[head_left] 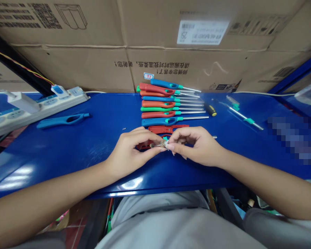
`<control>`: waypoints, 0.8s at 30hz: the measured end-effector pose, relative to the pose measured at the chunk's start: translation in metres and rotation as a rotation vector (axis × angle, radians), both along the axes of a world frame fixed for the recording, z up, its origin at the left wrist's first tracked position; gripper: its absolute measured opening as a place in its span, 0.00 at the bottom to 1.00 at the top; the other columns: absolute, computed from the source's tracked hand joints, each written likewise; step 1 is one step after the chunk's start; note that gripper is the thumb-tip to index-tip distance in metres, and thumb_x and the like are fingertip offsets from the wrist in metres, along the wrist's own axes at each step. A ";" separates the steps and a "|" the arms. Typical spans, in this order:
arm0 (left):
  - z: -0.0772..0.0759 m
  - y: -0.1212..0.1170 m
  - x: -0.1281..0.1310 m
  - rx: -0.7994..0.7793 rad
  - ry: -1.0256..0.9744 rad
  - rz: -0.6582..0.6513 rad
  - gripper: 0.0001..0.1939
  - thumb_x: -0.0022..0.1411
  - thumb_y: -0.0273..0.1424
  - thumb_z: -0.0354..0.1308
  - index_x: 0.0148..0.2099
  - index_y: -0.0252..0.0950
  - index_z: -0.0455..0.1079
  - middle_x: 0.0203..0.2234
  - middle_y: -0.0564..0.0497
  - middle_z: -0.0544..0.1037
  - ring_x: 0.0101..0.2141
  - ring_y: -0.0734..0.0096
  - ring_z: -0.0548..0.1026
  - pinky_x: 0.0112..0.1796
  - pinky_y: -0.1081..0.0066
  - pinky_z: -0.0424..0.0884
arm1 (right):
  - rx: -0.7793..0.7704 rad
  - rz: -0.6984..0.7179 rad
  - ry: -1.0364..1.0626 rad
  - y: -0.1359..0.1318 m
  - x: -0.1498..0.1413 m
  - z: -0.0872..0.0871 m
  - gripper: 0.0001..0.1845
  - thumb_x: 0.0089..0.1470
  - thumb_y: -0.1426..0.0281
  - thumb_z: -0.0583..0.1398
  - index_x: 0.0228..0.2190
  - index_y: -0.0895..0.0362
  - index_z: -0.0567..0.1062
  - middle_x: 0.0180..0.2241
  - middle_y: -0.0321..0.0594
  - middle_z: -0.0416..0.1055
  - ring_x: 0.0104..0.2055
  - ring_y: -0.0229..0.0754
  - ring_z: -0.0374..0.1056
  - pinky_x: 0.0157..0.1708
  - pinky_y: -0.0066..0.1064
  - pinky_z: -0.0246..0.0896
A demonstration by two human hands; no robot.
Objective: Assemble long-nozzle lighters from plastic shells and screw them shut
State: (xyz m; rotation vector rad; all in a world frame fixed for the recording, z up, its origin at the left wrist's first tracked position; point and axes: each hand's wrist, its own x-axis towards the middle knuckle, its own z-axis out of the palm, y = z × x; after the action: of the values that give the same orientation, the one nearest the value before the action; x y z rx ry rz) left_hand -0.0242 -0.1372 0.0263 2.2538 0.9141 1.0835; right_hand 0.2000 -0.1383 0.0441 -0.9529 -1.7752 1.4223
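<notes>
Between my two hands is a small lighter part [159, 144], brownish and clear with a whitish end; its exact kind is too small to make out. My left hand [132, 150] pinches its left end between thumb and forefinger. At the whitish end, the fingertips of my right hand [194, 145] are closed on it. Just behind lies an opened red lighter shell [160, 129], partly covered by my fingers. Beyond it, several long-nosed lighters [159, 121] in blue, red, orange and green lie in a stacked row with metal tubes pointing right.
A blue lighter shell [63, 121] lies at left near a white power strip [48, 105]. To the right are a black-and-yellow screwdriver [210, 110] and a loose metal lighter tube [245, 117]. A cardboard box [155, 55] stands along the back of the blue table [101, 145].
</notes>
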 end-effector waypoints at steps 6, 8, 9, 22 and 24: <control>0.003 -0.003 0.000 -0.002 -0.033 -0.006 0.06 0.62 0.33 0.68 0.40 0.37 0.79 0.30 0.52 0.81 0.29 0.73 0.75 0.31 0.73 0.72 | -0.107 0.026 0.063 0.000 -0.001 -0.001 0.15 0.50 0.61 0.71 0.30 0.58 0.76 0.23 0.32 0.72 0.19 0.29 0.63 0.19 0.22 0.60; 0.005 -0.004 0.000 -0.002 -0.044 -0.014 0.06 0.62 0.32 0.68 0.40 0.37 0.79 0.30 0.51 0.81 0.29 0.73 0.75 0.31 0.73 0.72 | -0.153 0.044 0.096 0.000 0.000 -0.002 0.16 0.48 0.61 0.72 0.30 0.59 0.76 0.23 0.32 0.73 0.19 0.29 0.63 0.19 0.22 0.60; 0.005 -0.004 0.000 -0.002 -0.048 -0.019 0.06 0.62 0.32 0.68 0.40 0.37 0.79 0.30 0.51 0.81 0.29 0.73 0.75 0.31 0.73 0.72 | -0.167 0.052 0.114 0.000 0.000 -0.002 0.16 0.48 0.62 0.72 0.29 0.59 0.76 0.23 0.32 0.73 0.19 0.29 0.63 0.19 0.22 0.59; -0.002 -0.002 0.001 -0.075 -0.083 -0.013 0.06 0.61 0.32 0.69 0.40 0.36 0.78 0.30 0.52 0.82 0.26 0.76 0.75 0.29 0.77 0.72 | -0.259 0.043 0.173 0.000 -0.001 -0.003 0.17 0.46 0.60 0.73 0.27 0.59 0.76 0.23 0.32 0.74 0.18 0.29 0.62 0.17 0.22 0.57; -0.003 -0.002 0.002 -0.083 -0.096 -0.017 0.07 0.61 0.32 0.69 0.40 0.36 0.78 0.31 0.51 0.82 0.25 0.78 0.75 0.27 0.77 0.72 | -0.272 0.057 0.178 0.001 -0.001 -0.003 0.18 0.45 0.59 0.74 0.27 0.59 0.76 0.23 0.33 0.74 0.17 0.29 0.62 0.17 0.22 0.57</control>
State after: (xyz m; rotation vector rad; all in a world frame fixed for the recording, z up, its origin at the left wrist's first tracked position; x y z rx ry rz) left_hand -0.0222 -0.1395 0.0236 2.1197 0.8828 1.1153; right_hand 0.1988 -0.1371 0.0414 -0.8849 -1.5156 1.7605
